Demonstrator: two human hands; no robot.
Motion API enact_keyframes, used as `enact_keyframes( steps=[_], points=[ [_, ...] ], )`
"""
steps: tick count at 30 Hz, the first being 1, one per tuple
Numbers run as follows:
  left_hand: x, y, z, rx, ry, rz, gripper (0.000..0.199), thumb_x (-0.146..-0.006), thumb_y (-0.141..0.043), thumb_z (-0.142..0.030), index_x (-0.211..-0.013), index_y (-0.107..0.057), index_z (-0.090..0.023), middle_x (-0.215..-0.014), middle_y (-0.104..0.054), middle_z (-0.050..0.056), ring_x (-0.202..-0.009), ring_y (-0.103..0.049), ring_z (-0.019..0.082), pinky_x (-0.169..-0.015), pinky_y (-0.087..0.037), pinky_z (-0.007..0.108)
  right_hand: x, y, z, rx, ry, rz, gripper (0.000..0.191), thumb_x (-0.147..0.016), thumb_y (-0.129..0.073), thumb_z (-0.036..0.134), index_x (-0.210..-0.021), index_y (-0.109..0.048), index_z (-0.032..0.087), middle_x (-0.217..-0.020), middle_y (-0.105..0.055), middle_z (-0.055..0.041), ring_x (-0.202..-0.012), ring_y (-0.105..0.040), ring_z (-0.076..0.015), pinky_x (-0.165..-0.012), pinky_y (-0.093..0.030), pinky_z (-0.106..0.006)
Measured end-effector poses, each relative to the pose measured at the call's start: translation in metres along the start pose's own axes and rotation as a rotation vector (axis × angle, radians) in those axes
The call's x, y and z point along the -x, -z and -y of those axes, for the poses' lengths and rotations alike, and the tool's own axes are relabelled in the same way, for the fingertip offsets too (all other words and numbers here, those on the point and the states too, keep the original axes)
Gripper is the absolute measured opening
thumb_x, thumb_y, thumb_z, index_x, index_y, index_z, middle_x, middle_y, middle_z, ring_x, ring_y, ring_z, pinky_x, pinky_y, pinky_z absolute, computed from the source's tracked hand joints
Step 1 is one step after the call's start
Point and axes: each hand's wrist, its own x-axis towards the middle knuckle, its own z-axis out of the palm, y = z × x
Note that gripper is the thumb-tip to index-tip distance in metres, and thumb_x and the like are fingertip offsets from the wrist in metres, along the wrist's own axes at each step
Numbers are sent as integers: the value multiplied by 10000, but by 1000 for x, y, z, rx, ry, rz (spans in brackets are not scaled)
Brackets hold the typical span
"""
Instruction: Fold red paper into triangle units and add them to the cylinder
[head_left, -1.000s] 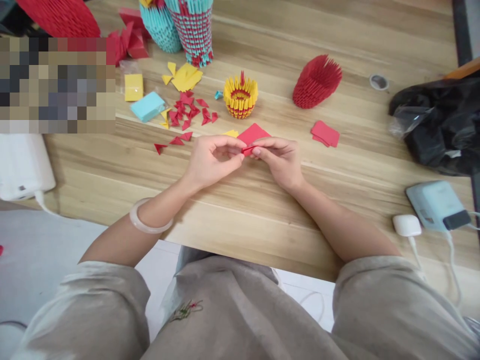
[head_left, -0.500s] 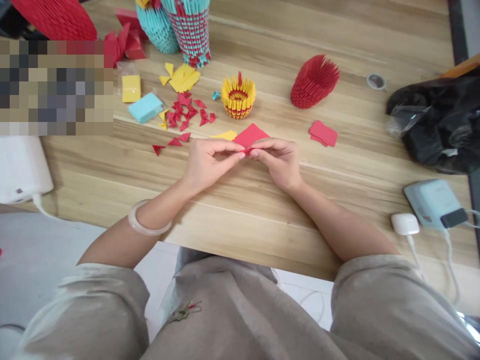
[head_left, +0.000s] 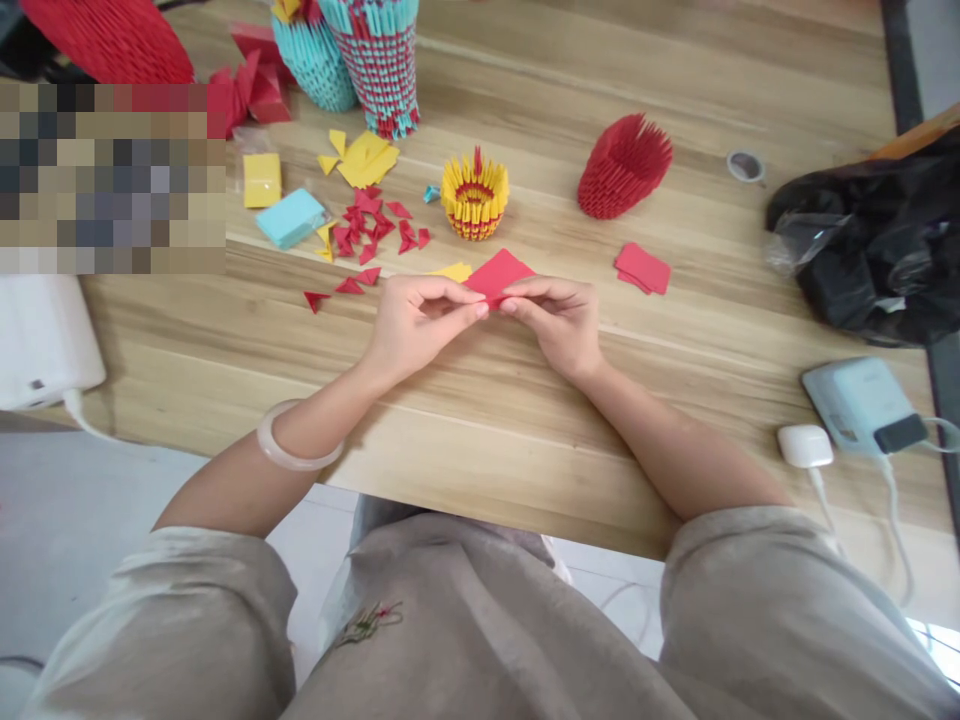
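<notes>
Left hand [head_left: 420, 320] and right hand [head_left: 561, 322] pinch red slip [head_left: 495, 302] between fingertips, just nearside of red sheets [head_left: 501, 271] on table [head_left: 487, 430]. Shirt stitching [head_left: 369, 624] green and red; cannot tell if lettering.

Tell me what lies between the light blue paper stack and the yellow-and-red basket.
Head view: folded red triangles, with a yellow piece by the stack and a small blue piece by the basket.

Craft workspace, wooden table [head_left: 712, 340], folded-paper vessels [head_left: 616, 185], red paper [head_left: 501, 270]
</notes>
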Motion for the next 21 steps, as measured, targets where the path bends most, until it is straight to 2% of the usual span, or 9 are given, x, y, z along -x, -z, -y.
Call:
enact_keyframes(
  steps=[5, 10, 14, 21],
  points=[
    [-3, 1, 0, 47, 35, -7, 186, -650, -756, -330, -624, -650, -179, -736, -710, 22, -688, -663, 162, -721, -564, 344, -1, 1, 0, 6, -32, 49, 289, -707, -743, 468, -738, -648, 197, -681, -652, -5, -676, -639, -145, -697, -568, -313],
    [-2, 0, 0, 60, 36, 2, 175, -654, -751, -327, -636, -653, -183, -745, -705, 26, -696, -662, 162, -737, -566, 358, -1, 0, 1, -51, -32, 99, 328, -696, -748, 481, -808, -626, 198, -757, -656, -8, -721, -640, -137, -744, -556, -307],
    [-2, -1, 0, 40, 55, 18, 199, -634, -764, -353, -669, -670, -182, -758, -710, 26, -714, -663, 163, -739, -565, 351, -3, 1, 0, -32, -35, 150, 335, -716, -726, 498, -784, -598, 196, -740, -627, -2, -691, -607, -122, -713, -537, -285],
    [-3, 1, 6, 144, 173, 156, 223, -685, -731, -379, -702, -701, -159, -687, -702, 40, -652, -653, 149, -657, -547, 292, -3, 3, -5, -30, -10, 213, 328, -737, -701, 503, -787, -598, 196, -754, -609, -7, -697, -585, -118, -690, -513, -270]
  ],
)
